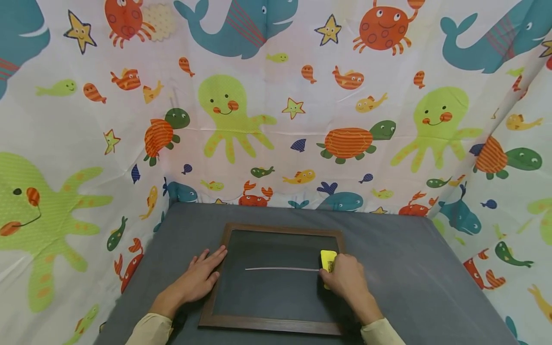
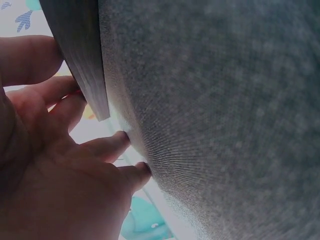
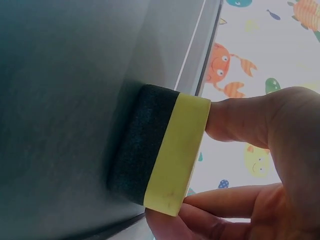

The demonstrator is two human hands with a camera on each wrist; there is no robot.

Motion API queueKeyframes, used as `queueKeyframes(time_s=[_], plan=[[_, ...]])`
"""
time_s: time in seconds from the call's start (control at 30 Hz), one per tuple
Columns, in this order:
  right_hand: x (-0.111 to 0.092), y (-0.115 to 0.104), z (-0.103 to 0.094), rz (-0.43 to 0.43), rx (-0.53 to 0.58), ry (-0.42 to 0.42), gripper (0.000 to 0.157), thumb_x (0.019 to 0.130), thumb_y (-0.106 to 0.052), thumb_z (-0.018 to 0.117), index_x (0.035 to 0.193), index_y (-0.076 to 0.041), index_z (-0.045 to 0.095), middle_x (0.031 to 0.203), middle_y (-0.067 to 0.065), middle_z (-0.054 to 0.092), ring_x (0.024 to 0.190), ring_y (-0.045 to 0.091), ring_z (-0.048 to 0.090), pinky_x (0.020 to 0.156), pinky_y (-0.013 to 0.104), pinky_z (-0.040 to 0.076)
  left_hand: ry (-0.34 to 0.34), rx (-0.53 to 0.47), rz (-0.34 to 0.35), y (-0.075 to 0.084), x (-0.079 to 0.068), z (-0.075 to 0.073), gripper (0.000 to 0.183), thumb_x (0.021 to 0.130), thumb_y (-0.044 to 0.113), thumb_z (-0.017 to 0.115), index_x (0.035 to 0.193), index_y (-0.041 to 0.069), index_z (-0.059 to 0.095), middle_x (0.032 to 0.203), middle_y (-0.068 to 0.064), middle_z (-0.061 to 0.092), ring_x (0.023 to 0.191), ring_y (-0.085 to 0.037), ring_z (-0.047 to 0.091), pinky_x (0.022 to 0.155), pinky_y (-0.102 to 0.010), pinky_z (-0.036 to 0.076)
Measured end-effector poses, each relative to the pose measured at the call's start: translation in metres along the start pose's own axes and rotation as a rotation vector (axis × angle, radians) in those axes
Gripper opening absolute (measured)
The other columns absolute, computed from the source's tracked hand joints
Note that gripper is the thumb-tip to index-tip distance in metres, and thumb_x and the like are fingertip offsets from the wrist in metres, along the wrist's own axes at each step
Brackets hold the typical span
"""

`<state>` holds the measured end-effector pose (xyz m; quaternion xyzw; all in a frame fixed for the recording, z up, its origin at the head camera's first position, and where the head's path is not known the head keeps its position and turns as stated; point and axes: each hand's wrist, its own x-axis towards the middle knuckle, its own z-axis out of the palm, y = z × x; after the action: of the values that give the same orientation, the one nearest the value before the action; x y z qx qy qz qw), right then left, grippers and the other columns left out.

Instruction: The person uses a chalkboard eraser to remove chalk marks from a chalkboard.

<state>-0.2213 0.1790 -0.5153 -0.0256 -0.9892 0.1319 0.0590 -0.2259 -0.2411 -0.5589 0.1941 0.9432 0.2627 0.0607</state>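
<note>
A chalkboard (image 1: 267, 297) in a brown wooden frame lies on the grey cloth, with one pale chalk line (image 1: 280, 268) running across it. My right hand (image 1: 350, 280) grips a yellow and black board eraser (image 1: 328, 258) at the right end of that line. In the right wrist view the eraser's dark felt (image 3: 137, 145) faces the board, and thumb and fingers pinch its yellow back (image 3: 177, 155). My left hand (image 1: 200, 275) rests on the frame's left side with its fingers spread. The left wrist view shows some fingers at the frame's edge (image 2: 82, 60) and others touching the cloth.
Grey cloth (image 1: 401, 268) covers the table on both sides of the board. Behind and to the sides hang white curtains (image 1: 293, 72) printed with sea animals, meeting the table's back edge.
</note>
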Motion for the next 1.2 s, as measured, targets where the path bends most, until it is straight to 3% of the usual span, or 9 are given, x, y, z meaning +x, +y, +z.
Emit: queueKeyframes(time_s=[0.8, 1.2], plan=[[0.003, -0.021, 0.001, -0.004, -0.005, -0.037, 0.046, 0.076, -0.046, 0.081, 0.079, -0.003, 0.065, 0.065, 0.005, 0.055, 0.058, 0.02, 0.051, 0.054, 0.037, 0.046, 0.015, 0.013, -0.001, 0.004, 0.002, 0.001, 0.061, 0.103, 0.018, 0.053, 0.16, 0.017, 0.031, 0.167, 0.0, 0.022, 0.151, -0.048, 0.016, 0.114, -0.075, 0.01], [0.002, -0.043, 0.0, -0.014, 0.002, -0.061, 0.043, 0.077, -0.043, 0.08, 0.083, -0.003, 0.065, 0.066, 0.005, 0.055, 0.056, 0.019, 0.051, 0.05, 0.033, 0.046, 0.01, 0.009, -0.001, 0.005, 0.002, -0.002, 0.061, 0.103, 0.017, 0.054, 0.16, 0.017, 0.03, 0.167, -0.001, 0.022, 0.151, -0.048, 0.016, 0.113, -0.075, 0.01]])
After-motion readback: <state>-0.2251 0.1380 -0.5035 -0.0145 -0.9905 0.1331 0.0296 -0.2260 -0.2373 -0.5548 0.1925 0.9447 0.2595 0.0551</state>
